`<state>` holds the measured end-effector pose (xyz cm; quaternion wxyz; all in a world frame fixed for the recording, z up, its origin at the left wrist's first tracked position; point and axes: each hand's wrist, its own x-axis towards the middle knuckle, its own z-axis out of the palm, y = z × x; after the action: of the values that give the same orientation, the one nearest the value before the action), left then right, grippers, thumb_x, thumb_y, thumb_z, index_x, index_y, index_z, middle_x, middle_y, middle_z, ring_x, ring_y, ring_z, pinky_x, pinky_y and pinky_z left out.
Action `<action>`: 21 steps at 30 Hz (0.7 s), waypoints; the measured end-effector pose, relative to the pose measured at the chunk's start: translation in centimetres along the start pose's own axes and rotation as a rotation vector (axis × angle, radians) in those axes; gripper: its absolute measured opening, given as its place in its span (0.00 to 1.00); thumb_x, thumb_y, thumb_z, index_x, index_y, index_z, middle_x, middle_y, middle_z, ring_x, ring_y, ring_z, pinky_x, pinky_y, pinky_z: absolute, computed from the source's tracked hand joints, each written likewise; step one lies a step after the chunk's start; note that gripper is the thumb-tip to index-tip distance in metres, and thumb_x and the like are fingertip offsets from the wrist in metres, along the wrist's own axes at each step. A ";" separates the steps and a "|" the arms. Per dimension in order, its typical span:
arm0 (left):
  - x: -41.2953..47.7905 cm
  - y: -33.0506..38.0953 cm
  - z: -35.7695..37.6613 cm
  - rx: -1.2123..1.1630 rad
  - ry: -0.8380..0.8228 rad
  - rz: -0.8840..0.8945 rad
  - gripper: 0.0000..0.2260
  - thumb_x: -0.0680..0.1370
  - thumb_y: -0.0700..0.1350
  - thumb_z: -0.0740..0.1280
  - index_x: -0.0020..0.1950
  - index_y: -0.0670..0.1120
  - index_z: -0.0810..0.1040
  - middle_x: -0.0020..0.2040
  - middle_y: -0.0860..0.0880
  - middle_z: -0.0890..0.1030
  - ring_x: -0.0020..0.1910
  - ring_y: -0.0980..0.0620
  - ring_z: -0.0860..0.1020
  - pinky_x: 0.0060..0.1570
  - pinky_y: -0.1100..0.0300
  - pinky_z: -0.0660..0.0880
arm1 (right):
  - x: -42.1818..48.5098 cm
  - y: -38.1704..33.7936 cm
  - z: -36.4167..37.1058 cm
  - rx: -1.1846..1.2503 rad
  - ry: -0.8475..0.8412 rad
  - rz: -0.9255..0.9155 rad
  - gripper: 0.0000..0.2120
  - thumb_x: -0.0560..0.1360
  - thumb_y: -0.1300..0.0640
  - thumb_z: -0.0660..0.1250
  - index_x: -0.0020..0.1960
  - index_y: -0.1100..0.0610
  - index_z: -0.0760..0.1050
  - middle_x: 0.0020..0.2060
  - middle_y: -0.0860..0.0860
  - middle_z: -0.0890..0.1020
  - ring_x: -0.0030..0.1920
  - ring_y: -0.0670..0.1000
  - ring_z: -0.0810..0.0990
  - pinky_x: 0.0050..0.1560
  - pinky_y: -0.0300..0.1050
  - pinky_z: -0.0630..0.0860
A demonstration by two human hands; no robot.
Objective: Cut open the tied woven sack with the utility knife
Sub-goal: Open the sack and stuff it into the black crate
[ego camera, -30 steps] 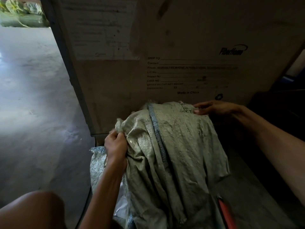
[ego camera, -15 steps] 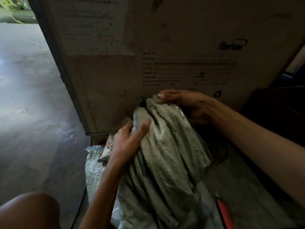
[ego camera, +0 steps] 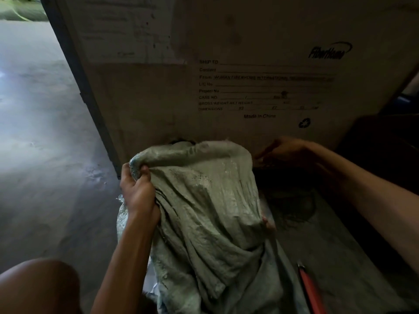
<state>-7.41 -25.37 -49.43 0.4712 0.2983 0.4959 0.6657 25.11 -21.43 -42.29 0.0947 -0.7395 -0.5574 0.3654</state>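
The woven sack (ego camera: 210, 200) is lying crumpled in a grey-green heap in the middle of the view, its top bunched up against the foot of a big cardboard box (ego camera: 249, 41) printed with shipping lines. The left hand (ego camera: 138, 193) is gripping the sack's upper left corner, its fingers (ego camera: 126, 177) and thumb curling tightly round a fold of the cloth and pulling it taut. The right hand (ego camera: 288, 152) is reaching in at the sack's upper right edge, deep in shadow; whether its fingers are pinching the cloth or only touching it I cannot tell. The utility knife (ego camera: 311, 291), red-bodied, is lying untouched on the dark ground just beside the sack's lower right side, well apart from both hands. To the left, a bare concrete floor (ego camera: 45, 143) is catching pale light, and a bare knee (ego camera: 38, 286) is showing at the bottom left corner.
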 end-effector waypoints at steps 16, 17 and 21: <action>-2.0 0.1 2.4 0.022 -0.165 -0.215 0.16 0.80 0.51 0.67 0.64 0.44 0.79 0.58 0.42 0.84 0.58 0.41 0.82 0.63 0.41 0.77 | -1.6 -6.7 10.4 0.499 -0.383 -0.153 0.15 0.75 0.46 0.72 0.60 0.47 0.77 0.57 0.54 0.84 0.57 0.54 0.83 0.62 0.53 0.80; -1.7 0.0 2.2 0.025 -0.197 -0.214 0.15 0.77 0.52 0.66 0.56 0.44 0.80 0.52 0.42 0.84 0.54 0.42 0.82 0.59 0.42 0.78 | -1.8 -7.3 11.2 0.458 -0.276 -0.178 0.23 0.74 0.50 0.75 0.66 0.48 0.73 0.57 0.52 0.83 0.56 0.52 0.83 0.60 0.51 0.81; -0.4 -0.8 0.9 0.073 -0.234 -0.294 0.12 0.76 0.52 0.69 0.39 0.46 0.84 0.37 0.48 0.87 0.34 0.50 0.85 0.32 0.58 0.81 | -2.3 -8.8 14.7 0.343 -0.042 -0.451 0.48 0.70 0.55 0.79 0.79 0.50 0.52 0.72 0.52 0.72 0.71 0.54 0.73 0.73 0.54 0.69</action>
<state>-6.25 -25.37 -49.89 0.6067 0.3150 0.4996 0.5321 8.71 -24.24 -46.95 0.2857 -0.5622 -0.6397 0.4394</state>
